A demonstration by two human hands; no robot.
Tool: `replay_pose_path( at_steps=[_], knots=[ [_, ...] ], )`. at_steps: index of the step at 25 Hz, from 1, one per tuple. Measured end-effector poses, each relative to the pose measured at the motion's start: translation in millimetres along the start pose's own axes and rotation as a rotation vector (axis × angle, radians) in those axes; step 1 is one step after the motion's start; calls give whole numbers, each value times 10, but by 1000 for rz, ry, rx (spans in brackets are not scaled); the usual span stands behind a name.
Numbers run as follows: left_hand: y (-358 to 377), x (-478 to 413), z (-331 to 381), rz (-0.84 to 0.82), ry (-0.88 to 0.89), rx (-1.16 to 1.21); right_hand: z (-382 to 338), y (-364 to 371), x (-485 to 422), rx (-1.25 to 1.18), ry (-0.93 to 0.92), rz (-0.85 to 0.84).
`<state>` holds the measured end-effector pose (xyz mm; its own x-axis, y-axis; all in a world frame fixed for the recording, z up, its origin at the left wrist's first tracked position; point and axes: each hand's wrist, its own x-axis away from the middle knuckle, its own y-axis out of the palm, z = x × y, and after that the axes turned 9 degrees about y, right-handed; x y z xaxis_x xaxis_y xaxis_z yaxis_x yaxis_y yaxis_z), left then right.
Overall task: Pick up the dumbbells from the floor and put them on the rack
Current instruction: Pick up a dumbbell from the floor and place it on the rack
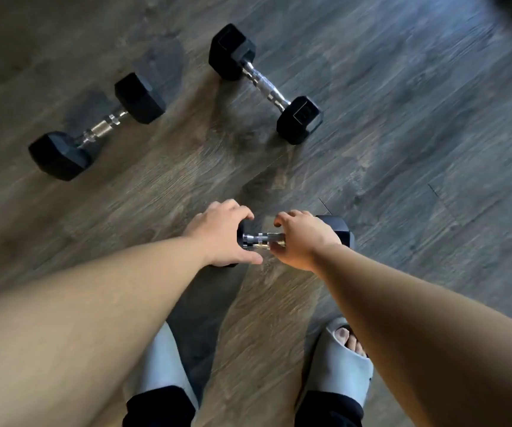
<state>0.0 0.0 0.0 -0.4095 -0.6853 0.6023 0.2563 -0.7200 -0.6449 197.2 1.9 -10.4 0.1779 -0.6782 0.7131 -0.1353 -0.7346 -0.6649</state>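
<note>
- I stood bent over the wooden floor (402, 149), both arms reaching down to the nearest hex dumbbell (262, 238), which lay just ahead of my grey slides (345, 362).
- Its chrome handle (259, 238) ran left to right across my view, so each hand came at it from its own side.
- My left hand (220, 234) was cupped over the left head, fingers curled and thumb under, touching the rubber but not yet clamped, as far as I could judge.
- My right hand (302, 238) covered the handle's right end beside the right head (339, 231), fingers half curled; whether they had fully closed on the bar I couldn't tell.
- Both hands were equally near; the lift looked like a two-handed one.
- Two more dumbbells waited farther off: one at left (99, 127), one at right (265, 83), both lying slantwise, well apart.
- No rack was in view.
</note>
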Motion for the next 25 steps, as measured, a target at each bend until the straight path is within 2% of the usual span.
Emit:
replay_pose_path(
  at_steps=[7,13,19,25],
  knots=[
    [104,-103,-99,-9,-41,3,-119,119,-167,-51,8,-95],
    [145,-110,-164,-28,-53,-15,-164,173,-255,136,52,-210],
    [6,-72,-125,-41,3,-60,-197,158,-226,4,124,-221],
    [-751,55,-20,-66,139,-206,-460,-286,75,-208,150,-140]
  ],
)
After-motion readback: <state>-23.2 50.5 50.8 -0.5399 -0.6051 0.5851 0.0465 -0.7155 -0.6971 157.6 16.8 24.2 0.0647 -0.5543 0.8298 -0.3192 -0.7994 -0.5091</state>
